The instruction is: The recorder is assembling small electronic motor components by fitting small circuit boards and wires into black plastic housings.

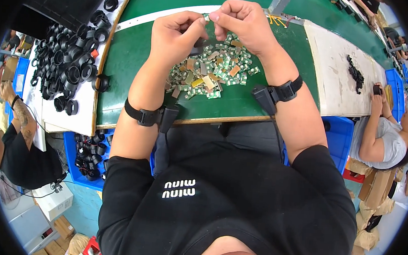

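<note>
Above the far part of the green table point(122, 90), my left hand point(178, 34) and my right hand point(245, 25) meet with their fingertips. Pinched between them is a small green and white circuit board point(207, 17); most of it is covered by the fingers. My left fingers are curled, and the right thumb presses against the index finger. Below and between my forearms lies a loose pile of small circuit boards point(226, 66), green, brown and yellowish. A dark object point(197, 48) shows partly behind my left hand, too hidden to name.
Many black plastic rings point(75, 61) are heaped on the white surface at left. A blue bin point(78, 164) with black parts stands below it. Small black parts point(355, 73) lie on the pale board at right. Yellow pieces point(278, 21) lie near a metal post. Co-workers sit at both sides.
</note>
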The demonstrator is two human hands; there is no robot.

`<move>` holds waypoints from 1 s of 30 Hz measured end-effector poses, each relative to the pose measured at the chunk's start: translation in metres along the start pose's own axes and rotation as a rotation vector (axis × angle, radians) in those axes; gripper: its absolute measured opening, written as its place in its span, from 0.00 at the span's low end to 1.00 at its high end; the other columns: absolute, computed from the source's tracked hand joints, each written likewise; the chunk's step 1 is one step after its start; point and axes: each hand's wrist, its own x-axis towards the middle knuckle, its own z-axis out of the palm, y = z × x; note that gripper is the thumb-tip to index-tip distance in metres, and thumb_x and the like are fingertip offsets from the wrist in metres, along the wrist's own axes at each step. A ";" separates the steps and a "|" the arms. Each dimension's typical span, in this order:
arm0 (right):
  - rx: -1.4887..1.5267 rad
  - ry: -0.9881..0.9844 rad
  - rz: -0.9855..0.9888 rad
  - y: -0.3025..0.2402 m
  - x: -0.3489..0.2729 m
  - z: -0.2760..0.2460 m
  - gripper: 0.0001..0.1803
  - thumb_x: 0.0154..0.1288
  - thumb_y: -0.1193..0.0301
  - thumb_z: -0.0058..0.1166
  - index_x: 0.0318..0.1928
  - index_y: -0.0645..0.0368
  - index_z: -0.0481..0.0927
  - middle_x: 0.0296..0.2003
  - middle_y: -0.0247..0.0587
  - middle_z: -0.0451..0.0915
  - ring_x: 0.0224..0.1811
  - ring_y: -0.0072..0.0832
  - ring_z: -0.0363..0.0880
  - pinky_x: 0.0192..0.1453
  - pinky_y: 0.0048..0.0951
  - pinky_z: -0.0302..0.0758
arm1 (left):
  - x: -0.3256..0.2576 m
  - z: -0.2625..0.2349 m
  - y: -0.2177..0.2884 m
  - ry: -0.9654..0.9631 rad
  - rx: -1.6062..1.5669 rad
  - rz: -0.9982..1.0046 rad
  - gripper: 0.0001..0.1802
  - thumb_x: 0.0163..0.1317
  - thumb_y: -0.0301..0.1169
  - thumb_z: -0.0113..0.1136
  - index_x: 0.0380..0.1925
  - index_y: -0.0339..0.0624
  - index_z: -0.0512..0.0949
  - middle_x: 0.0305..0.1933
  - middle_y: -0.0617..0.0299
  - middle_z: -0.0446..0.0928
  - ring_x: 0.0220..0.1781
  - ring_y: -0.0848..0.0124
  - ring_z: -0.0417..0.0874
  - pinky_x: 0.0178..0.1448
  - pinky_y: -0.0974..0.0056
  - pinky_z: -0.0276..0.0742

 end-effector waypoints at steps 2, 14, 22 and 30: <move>-0.031 -0.014 -0.035 -0.001 0.000 -0.002 0.10 0.71 0.69 0.67 0.34 0.63 0.83 0.25 0.36 0.85 0.26 0.19 0.83 0.32 0.22 0.80 | -0.003 0.006 0.004 0.035 0.179 0.133 0.05 0.68 0.25 0.66 0.34 0.34 0.87 0.26 0.61 0.87 0.26 0.78 0.86 0.31 0.70 0.79; -0.335 0.063 -0.071 -0.007 0.000 0.002 0.07 0.70 0.70 0.66 0.38 0.62 0.87 0.25 0.31 0.83 0.27 0.16 0.80 0.32 0.21 0.74 | -0.003 0.002 0.008 0.041 0.340 0.305 0.06 0.66 0.24 0.63 0.31 0.36 0.85 0.22 0.62 0.82 0.24 0.82 0.78 0.29 0.68 0.76; 0.364 -0.152 0.272 0.008 0.001 0.026 0.35 0.78 0.54 0.59 0.75 0.60 0.65 0.65 0.42 0.75 0.56 0.31 0.82 0.49 0.36 0.84 | 0.011 0.005 -0.001 0.147 -0.563 0.145 0.08 0.78 0.29 0.58 0.46 0.33 0.81 0.39 0.59 0.85 0.42 0.72 0.87 0.50 0.66 0.82; -0.040 0.165 0.177 0.024 0.075 -0.034 0.27 0.69 0.71 0.61 0.66 0.64 0.75 0.54 0.49 0.80 0.58 0.42 0.83 0.64 0.47 0.82 | 0.021 -0.018 0.002 0.730 0.012 0.293 0.12 0.73 0.28 0.59 0.52 0.34 0.76 0.46 0.56 0.81 0.50 0.67 0.82 0.58 0.60 0.77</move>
